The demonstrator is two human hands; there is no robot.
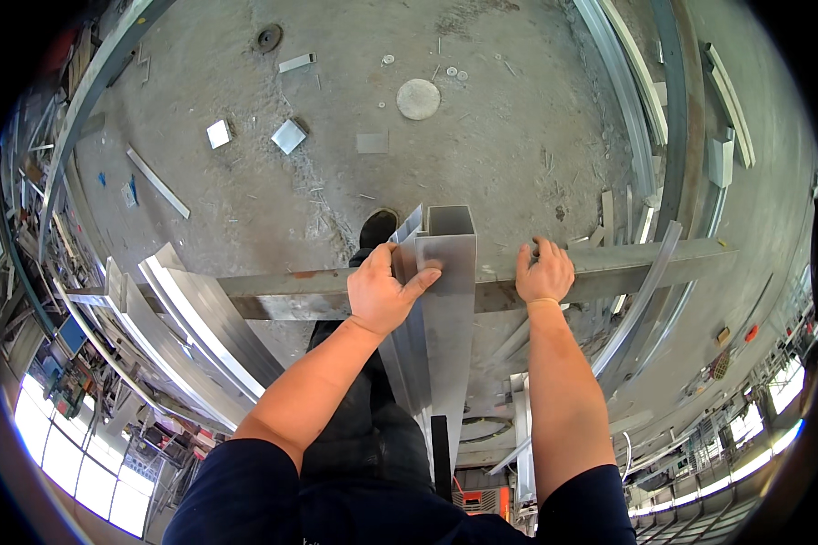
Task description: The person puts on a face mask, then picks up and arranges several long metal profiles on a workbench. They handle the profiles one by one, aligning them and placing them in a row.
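Observation:
A square aluminium tube lies across a steel crossbeam, its hollow end pointing away from me. Thinner aluminium profiles run along its left side. My left hand is closed over the end of these profiles, thumb resting against the tube's side. To the right of the tube, my right hand is at the crossbeam, holding nothing visible; its fingers are loosely bent and apart, and the fingertips are partly hidden.
Wide aluminium profiles lean across the crossbeam at left. A curved-looking long profile crosses it at right. On the floor lie metal offcuts, a round disc and a dark wheel-like ring. Long bars flank the right side.

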